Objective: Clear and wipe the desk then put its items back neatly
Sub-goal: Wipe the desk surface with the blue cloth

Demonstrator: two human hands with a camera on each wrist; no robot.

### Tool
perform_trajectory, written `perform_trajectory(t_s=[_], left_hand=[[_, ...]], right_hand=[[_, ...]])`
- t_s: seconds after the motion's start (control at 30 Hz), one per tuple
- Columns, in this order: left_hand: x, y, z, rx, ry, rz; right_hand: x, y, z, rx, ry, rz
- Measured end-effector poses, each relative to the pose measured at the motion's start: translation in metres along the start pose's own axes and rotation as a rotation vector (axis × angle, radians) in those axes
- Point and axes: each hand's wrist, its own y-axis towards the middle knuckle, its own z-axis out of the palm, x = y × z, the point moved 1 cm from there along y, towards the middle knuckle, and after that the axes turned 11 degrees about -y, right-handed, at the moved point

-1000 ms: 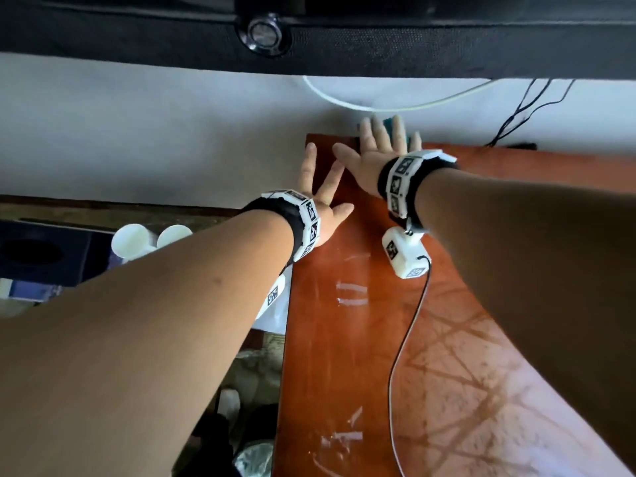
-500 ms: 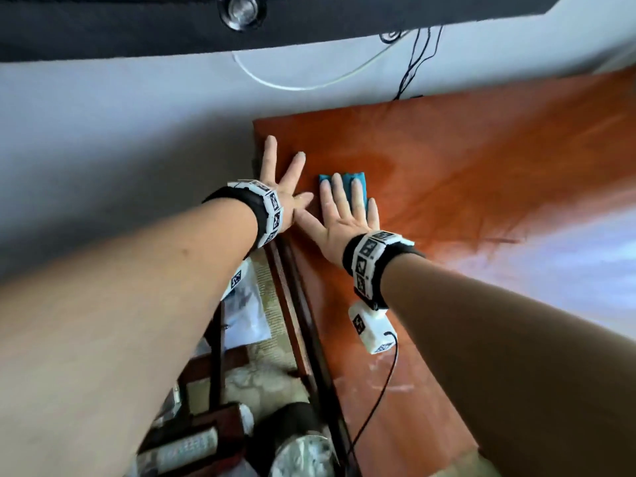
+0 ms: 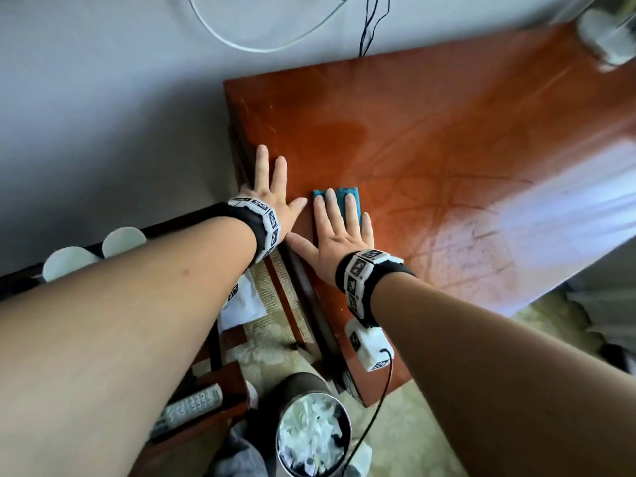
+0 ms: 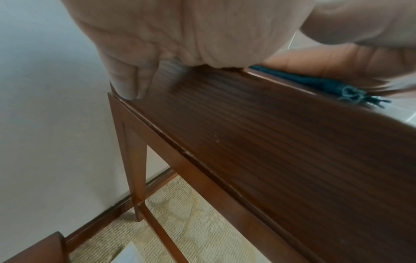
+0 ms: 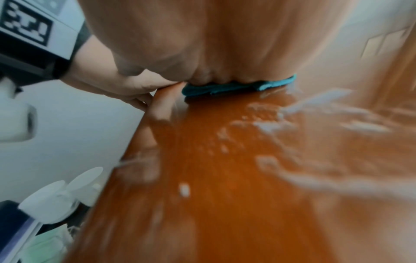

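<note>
I see my right hand (image 3: 339, 235) spread flat, pressing the folded teal cloth (image 3: 344, 201) onto the wooden desk (image 3: 430, 132), while my left hand (image 3: 270, 191) lies open-fingered on its edge.

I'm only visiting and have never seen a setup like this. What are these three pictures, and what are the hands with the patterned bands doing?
No machine here: a person wears cameras. One picture comes from the head, looking down; the other two come from the wrists, looking along each hand. The patterned bands sit on the wrists. The right hand presses flat on a folded teal cloth, wiping the red-brown desk. The left hand lies open on the desk's edge, holding nothing. Two white cups and a bin stand off the desk.
</note>
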Motion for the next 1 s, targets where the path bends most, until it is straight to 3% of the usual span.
perform_trajectory(t_s=[0.3,0.67,0.87,1.0], left_hand=[[-0.026,-0.078,0.05,0.004,0.017,-0.025],[-0.056,-0.138,0.096,-0.033,-0.03,-0.199],[-0.061,-0.155,0.106,-0.021,-0.093,-0.217],[-0.061,-0.163,0.106,-0.007,-0.084,-0.189]], right_hand=[[-0.034,-0.071,0.045,-0.025,-0.003,-0.031],[-0.1,-0.144,0.104,-0.143,-0.034,-0.06],[-0.129,-0.165,0.118,-0.235,0.197,-0.016],[-0.144,-0.172,0.108,-0.182,0.31,-0.007]])
